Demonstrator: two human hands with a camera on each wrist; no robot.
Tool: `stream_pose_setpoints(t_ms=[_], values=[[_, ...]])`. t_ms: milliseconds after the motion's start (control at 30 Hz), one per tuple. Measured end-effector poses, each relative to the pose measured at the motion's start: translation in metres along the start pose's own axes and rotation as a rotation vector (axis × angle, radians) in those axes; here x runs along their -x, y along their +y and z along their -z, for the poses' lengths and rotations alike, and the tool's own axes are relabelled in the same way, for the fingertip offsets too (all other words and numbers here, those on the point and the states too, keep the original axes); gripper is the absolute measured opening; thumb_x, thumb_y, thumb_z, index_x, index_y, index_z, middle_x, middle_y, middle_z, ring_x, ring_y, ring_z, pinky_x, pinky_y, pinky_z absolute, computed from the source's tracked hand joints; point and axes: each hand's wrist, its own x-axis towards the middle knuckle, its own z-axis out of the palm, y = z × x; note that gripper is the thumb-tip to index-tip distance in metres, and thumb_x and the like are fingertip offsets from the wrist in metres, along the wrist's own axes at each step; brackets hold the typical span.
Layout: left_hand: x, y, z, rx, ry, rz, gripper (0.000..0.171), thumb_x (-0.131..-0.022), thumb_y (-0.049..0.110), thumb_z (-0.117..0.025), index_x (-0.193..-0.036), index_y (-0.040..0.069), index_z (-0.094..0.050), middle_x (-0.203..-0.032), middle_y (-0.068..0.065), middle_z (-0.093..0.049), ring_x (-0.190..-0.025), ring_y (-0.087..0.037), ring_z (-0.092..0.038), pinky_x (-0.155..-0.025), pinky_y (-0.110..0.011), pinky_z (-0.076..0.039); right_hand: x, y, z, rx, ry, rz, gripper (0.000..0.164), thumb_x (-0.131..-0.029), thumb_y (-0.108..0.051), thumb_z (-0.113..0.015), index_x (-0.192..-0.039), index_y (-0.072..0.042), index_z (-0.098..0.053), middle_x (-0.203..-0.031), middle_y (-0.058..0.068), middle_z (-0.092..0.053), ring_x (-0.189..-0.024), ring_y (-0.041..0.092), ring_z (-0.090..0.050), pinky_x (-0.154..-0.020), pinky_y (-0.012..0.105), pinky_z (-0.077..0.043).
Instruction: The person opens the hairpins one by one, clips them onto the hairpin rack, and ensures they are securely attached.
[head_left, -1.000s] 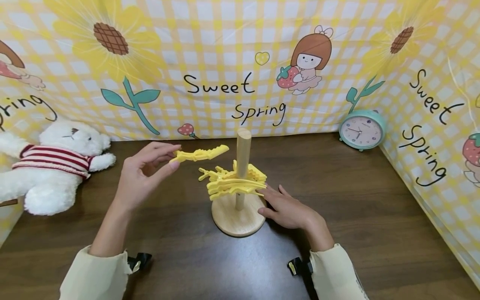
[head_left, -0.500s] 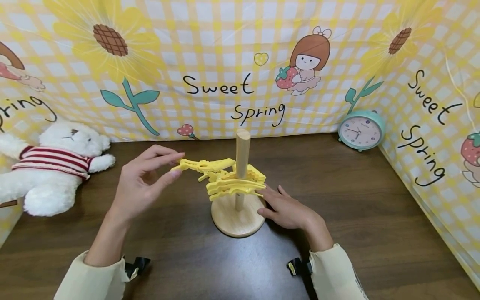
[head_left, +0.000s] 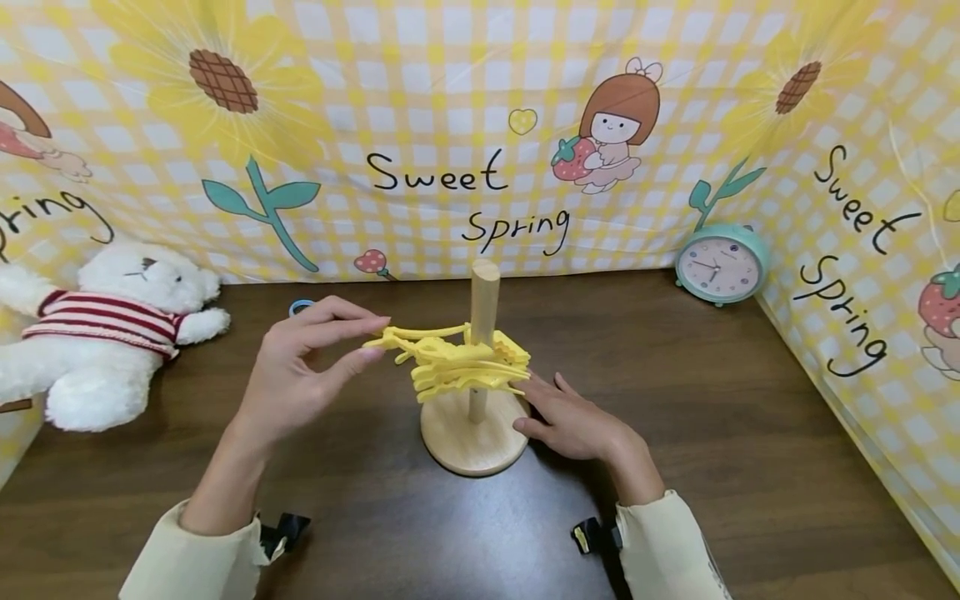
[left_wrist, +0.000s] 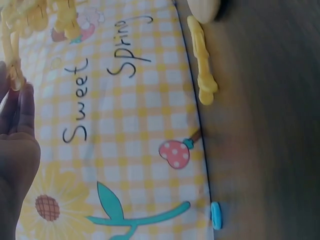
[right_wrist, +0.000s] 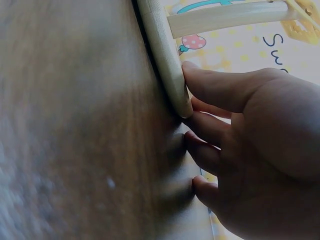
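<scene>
A wooden post (head_left: 485, 300) rises from a round wooden base (head_left: 475, 452). Several yellow plastic pieces (head_left: 468, 373) with knobby outlines are stacked crosswise around it. My left hand (head_left: 300, 367) pinches the end of another yellow plastic piece (head_left: 392, 339) between thumb and fingers. That piece reaches right to the post, over the stack; overlap hides how it meets the post. My right hand (head_left: 577, 421) rests low beside the base with relaxed fingers. In the right wrist view its thumb (right_wrist: 215, 86) touches the base's rim (right_wrist: 167, 60), and other fingertips reach the tabletop.
In the left wrist view a loose yellow piece (left_wrist: 202, 62) lies beyond the base. A small blue object (head_left: 302, 306) shows behind the left hand. A white teddy bear (head_left: 112, 333) sits left, a mint clock (head_left: 722, 264) at back right, before a checked cloth (head_left: 450, 100).
My left hand has moved right and down, bringing the yellow piece from left of the post onto the stack. The blue object has come into sight. My right hand stays put.
</scene>
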Motion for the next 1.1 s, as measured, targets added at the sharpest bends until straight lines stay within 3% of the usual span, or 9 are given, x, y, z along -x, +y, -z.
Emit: stream_pose_setpoints(t_ms=[267,600,1100], values=[[-0.003,0.006,-0.013,0.047,-0.024,-0.037,0.036,-0.074,-0.020,-0.078,-0.107,-0.005,-0.077,-0.097,-0.010,-0.071,-0.093,-0.017,-0.067,-0.079,-0.022,-0.052,-0.001,0.000,-0.003,0.001,0.002,-0.002,0.063,-0.106,-0.026,-0.056,-0.161,-0.011,-0.028,-0.166,0.010,-0.023,-0.154,0.025,-0.011,-0.123,0.053,0.003],[-0.010,0.014,-0.025,0.019,-0.019,-0.043,0.032,-0.073,-0.018,-0.081,-0.101,-0.003,-0.079,-0.093,-0.005,-0.072,-0.087,-0.017,-0.067,-0.074,-0.021,-0.051,0.000,-0.001,-0.001,0.002,0.005,-0.004,0.062,-0.106,-0.024,-0.057,-0.160,-0.011,-0.030,-0.165,0.010,-0.025,-0.153,0.027,-0.013,-0.123,0.053,0.002],[-0.014,0.021,-0.032,0.003,-0.022,-0.040,0.026,-0.074,-0.014,-0.082,-0.096,-0.002,-0.079,-0.087,-0.007,-0.071,-0.078,-0.017,-0.066,-0.068,-0.020,-0.050,0.000,-0.001,0.000,0.046,0.024,0.022,0.056,-0.105,-0.022,-0.057,-0.155,-0.005,-0.038,-0.160,0.017,-0.034,-0.152,0.029,-0.022,-0.122,0.056,-0.001]])
